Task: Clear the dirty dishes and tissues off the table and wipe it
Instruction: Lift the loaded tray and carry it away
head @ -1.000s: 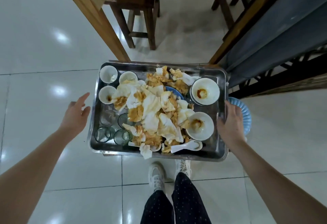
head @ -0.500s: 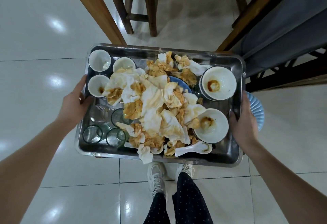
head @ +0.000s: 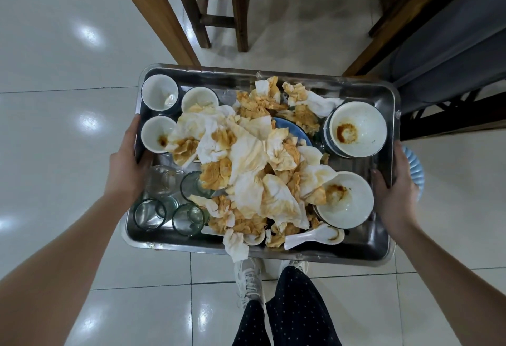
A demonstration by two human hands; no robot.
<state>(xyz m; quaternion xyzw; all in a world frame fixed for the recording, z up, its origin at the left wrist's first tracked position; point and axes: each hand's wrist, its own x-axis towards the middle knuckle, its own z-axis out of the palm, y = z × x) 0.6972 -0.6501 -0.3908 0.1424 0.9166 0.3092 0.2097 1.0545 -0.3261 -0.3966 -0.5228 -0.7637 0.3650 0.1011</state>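
A steel tray (head: pixel 323 251) is held above the floor in front of me. My left hand (head: pixel 126 165) grips its left rim and my right hand (head: pixel 394 191) grips its right rim. A heap of stained tissues (head: pixel 252 165) fills the middle. White bowls with sauce stains (head: pixel 356 129) (head: pixel 346 199) stand at the right, small white cups (head: pixel 159 93) at the back left, and several clear glasses (head: pixel 150 213) at the front left. A white spoon (head: pixel 315 236) lies near the front rim. A blue plate (head: pixel 294 131) shows under the tissues.
A wooden table leg (head: pixel 156 9) and a wooden stool (head: pixel 221 3) stand just beyond the tray. A dark bench or seat (head: pixel 451 36) is at the right, with a blue ribbed object (head: pixel 416 173) behind my right hand. White glossy floor tiles lie to the left.
My left hand has come in from the side and taken hold of the tray's left rim. The tray now sits higher and closer to me, held by both hands.
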